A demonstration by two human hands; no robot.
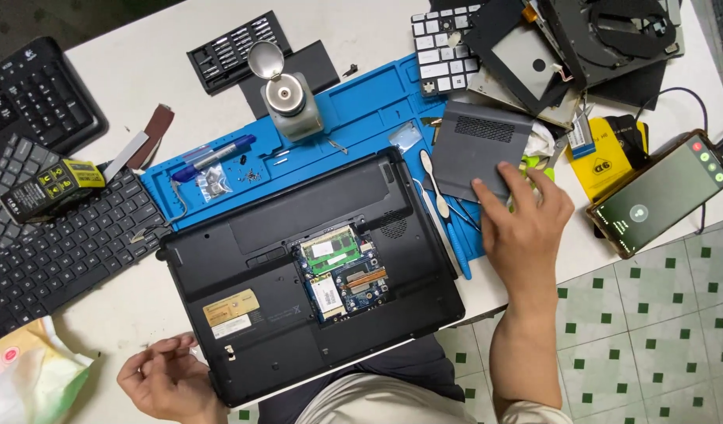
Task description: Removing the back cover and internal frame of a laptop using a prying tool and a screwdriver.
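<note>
Right hand [526,228] rests flat on the lower right corner of the grey access cover [481,149] – fingers spread, pressing or touching, not closed around it. The cover lies on the right end of the blue repair mat [361,110], just beyond the laptop's top right corner, long axis roughly left-right and tilted a little. It sits up and left of the palm, so the right hand is by far the nearer one.

Left hand [169,381] is loosely curled at the laptop's near left corner, just beside the case; can't tell if it holds anything.

The laptop [299,275] lies bottom-up with the memory bay [342,271] open, boards exposed.

Room is tight – spudgers and tweezers [436,196] lie between cover and laptop, stacked dismantled parts [565,47] behind the cover, a phone [660,196] to the right near the table edge. Freest space is over the laptop itself.
</note>
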